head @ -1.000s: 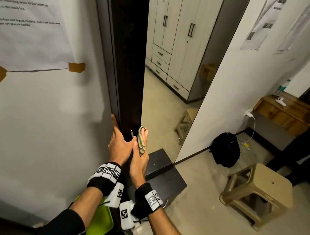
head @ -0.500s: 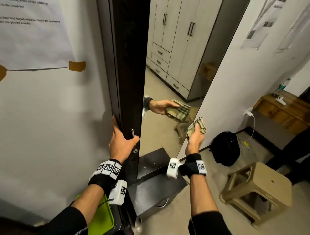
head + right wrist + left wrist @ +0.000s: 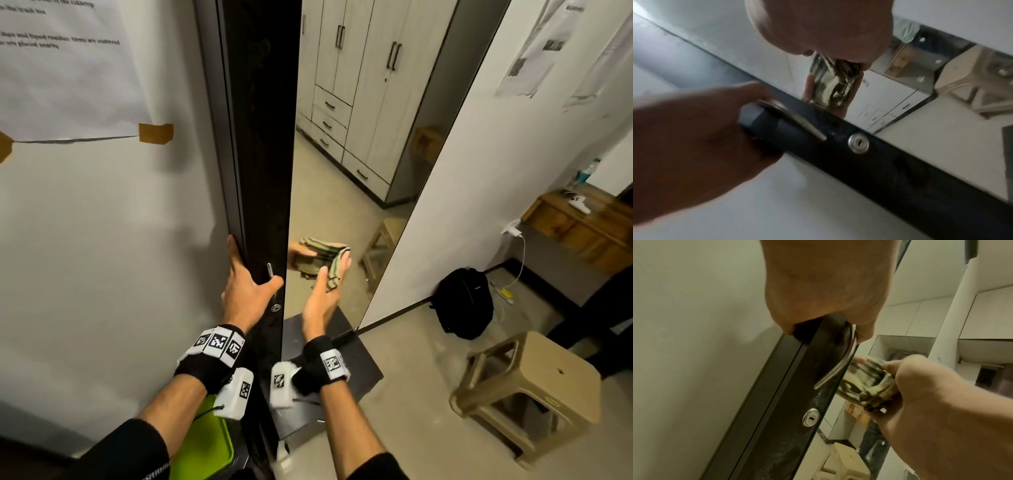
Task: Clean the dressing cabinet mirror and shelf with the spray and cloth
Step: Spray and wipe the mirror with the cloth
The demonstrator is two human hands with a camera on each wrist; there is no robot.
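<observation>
The tall mirror [image 3: 346,164] sits on a dark-framed cabinet door [image 3: 263,137]. My left hand [image 3: 251,277] grips the door's edge, fingers behind it and thumb by the metal handle [image 3: 838,366], just above a round lock [image 3: 810,417]. My right hand [image 3: 334,267] holds a folded green-and-beige striped cloth [image 3: 334,282] against the lower left of the glass, where cloth and reflection meet. The right wrist view shows the same cloth [image 3: 840,65] under the fingers. A dark shelf [image 3: 359,363] juts out below the mirror. No spray bottle is in view.
A beige plastic stool [image 3: 527,387] stands on the floor to the right, with a black backpack [image 3: 466,301] against the wall behind it. A wooden desk [image 3: 582,222] is further right. A bright green object [image 3: 205,442] lies under my left forearm.
The right hand took the cloth from the door edge out to the right, then brought it back onto the mirror's lower left. The left hand has kept its grip on the door.
</observation>
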